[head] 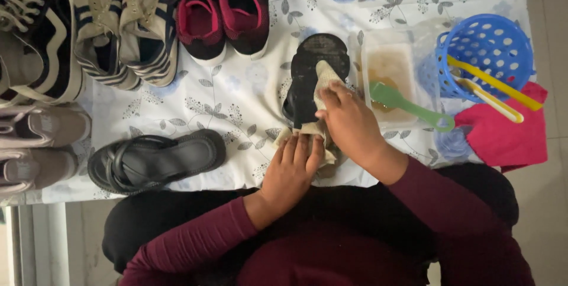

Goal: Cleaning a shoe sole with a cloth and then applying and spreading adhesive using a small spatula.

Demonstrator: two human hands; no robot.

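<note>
While the right hand is pressing a beige cloth against the upturned black sandal, its fingers are curling over the cloth, gripping it so the fabric is staying flat on the sole. The left hand is sitting at the near end of that sandal, fingers closed down over the bunched tail of the same cloth and the sandal's heel end, probably bracing it so it isn't sliding under the rubbing. Exact contact under the left palm is hidden. The sandal is lying sole up on the flowered tablecloth, just in front of the person, between both hands.

Just beside the right hand, a clear tub with brownish liquid is sitting within easy reach, and a green brush is resting across its rim, handle pointing right. Further right, a blue perforated basket is holding yellow-handled tools, and a red cloth is lying at the table's edge beneath it.

To the left, the matching black sandal is lying right way up, well apart from the hands. Along the far edge, pairs are lining up: black shoes with pink lining, beige striped sneakers, black-and-white sneakers, and greyish-pink shoes at the left edge. Maroon sleeves are covering both forearms.
</note>
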